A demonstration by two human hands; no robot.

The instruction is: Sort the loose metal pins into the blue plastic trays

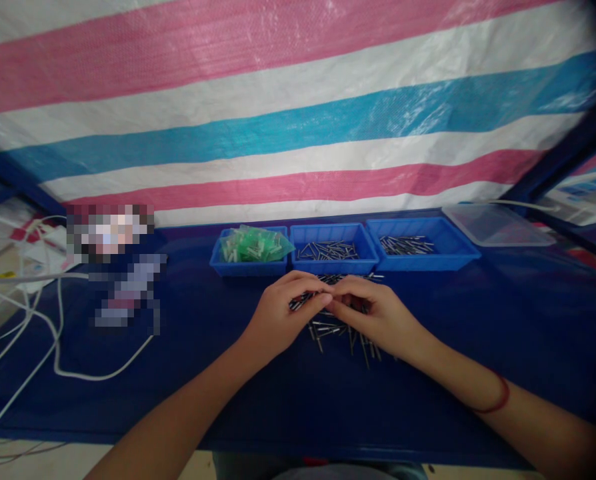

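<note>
A person's 2 bare hands meet over a pile of slim metal pins on a dark blue tabletop. The left hand and right hand touch at the fingertips, each with thumb and forefinger drawn close together; whether a pin is pinched between them is too small to tell. The pile spreads below and between the hands, some pins poking out on the near side. A red band circles the right wrist.

Just beyond the pile, 3 blue bins stand in a row. The left bin holds a clear bag of green and white pieces; the middle bin and right bin hold more metal pins. A translucent lid lies at the far right. White cables loop across the left side, and a pink, white and blue striped sheet hangs behind everything.
</note>
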